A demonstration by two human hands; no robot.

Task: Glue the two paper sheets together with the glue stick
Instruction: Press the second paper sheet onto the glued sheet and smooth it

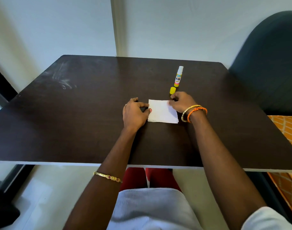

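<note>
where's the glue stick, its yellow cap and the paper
glue stick [178,77], head view, on its printed label
yellow cap [172,90], head view, on the middle of its side
paper [161,112], head view, on the bare white middle between the hands

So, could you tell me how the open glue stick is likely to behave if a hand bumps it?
The glue stick stands upright, tall and narrow, so it would probably tip easily. Its round body would then likely roll across the smooth table. Its cap is off, so the tip might smear.
</note>
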